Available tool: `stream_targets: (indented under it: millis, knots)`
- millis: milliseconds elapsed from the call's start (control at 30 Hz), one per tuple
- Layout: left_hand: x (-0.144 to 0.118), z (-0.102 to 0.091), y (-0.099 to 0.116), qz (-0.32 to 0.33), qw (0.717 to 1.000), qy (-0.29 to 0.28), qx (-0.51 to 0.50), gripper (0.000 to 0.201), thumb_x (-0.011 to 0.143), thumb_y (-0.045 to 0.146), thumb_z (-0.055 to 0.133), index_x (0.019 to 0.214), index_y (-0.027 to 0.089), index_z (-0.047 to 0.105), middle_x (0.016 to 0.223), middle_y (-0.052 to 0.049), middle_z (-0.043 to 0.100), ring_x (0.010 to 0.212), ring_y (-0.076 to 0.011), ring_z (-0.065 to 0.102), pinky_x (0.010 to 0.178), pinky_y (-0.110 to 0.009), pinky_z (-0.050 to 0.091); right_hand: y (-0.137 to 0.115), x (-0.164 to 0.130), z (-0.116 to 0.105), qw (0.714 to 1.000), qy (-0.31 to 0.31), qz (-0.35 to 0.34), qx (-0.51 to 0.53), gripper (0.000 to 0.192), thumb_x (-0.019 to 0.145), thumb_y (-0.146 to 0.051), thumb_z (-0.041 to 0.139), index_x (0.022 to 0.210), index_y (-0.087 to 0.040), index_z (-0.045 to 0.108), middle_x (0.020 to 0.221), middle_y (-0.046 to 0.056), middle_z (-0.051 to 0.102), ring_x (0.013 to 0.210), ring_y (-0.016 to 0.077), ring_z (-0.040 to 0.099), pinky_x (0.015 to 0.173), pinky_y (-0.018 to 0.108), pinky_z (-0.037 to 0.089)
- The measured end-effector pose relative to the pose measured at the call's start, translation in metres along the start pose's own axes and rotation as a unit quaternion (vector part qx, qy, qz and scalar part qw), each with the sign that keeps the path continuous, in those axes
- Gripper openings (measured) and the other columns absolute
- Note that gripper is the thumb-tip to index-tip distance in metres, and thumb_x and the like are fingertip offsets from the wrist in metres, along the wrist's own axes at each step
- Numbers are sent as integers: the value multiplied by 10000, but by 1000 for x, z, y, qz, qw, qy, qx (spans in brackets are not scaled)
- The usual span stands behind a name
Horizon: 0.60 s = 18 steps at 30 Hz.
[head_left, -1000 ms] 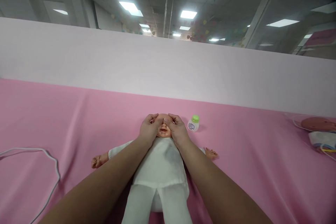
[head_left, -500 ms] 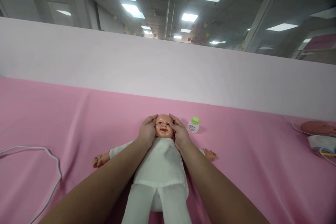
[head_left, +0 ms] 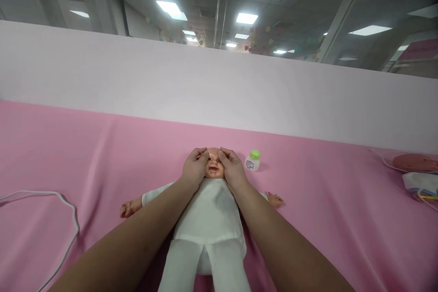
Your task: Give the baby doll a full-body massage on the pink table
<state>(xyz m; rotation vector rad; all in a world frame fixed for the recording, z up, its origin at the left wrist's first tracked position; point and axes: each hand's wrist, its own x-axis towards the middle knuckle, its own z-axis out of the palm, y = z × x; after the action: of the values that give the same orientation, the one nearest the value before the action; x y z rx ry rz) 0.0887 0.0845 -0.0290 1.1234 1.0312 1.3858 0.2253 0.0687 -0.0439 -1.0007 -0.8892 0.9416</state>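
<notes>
A baby doll in white cloth clothes lies on its back on the pink sheet, arms spread and head at the far end. My left hand cups the left side of the doll's head, its thumb near the eye. On the other side, my right hand holds the head the same way, with its thumb by the other eye. The fingers of both hands curl around the head, and their tips are partly hidden. Just right of my right hand stands a small clear bottle with a green cap.
A white cable curves over the sheet at left. At the right edge lie another doll-like, skin-coloured form and a white cloth item. Behind the sheet runs a low white wall with glass above it.
Both thumbs have moved inward and up on the doll's face, toward its eyes. Hands stay around the head; the camera view has shifted slightly.
</notes>
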Motion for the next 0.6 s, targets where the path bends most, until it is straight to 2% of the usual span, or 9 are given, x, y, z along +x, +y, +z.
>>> stream_targets:
  millis: [200, 367, 467, 600]
  knots:
    - [2, -2, -2, -36, 998, -7, -53, 296, 818, 288, 670, 1098, 225, 740, 1071, -77, 771, 977, -239, 707, 889, -383, 565, 1, 3, -4, 996, -28, 65, 58, 480, 778, -453, 790, 1231, -302, 741, 1386, 41, 692, 1283, 277, 634, 1106, 483, 510]
    - [-3, -5, 2, -48, 994, -12, -96, 353, 810, 296, 715, 1151, 207, 725, 1128, -101, 758, 1010, -246, 712, 930, -400, 570, -3, -4, -9, 987, -100, 84, 98, 644, 771, -418, 824, 1383, -326, 646, 1462, 38, 636, 1276, 270, 647, 1108, 463, 513]
    - [-8, -12, 10, -71, 987, -80, -124, 582, 742, 255, 816, 1302, 216, 662, 1251, -127, 724, 1081, -274, 714, 965, -405, 572, -14, -11, -16, 984, -160, 78, 31, 890, 746, -406, 884, 1535, -374, 475, 1557, 39, 543, 1310, 263, 625, 1130, 461, 490]
    - [-9, -21, 19, -109, 974, -165, -112, 1024, 608, 109, 887, 1534, 215, 462, 1410, -173, 643, 1184, -335, 689, 982, -429, 577, -26, -15, -25, 973, -199, 67, -93, 1291, 572, -273, 990, 1625, -411, 256, 1572, 58, 519, 1304, 284, 623, 1145, 516, 458]
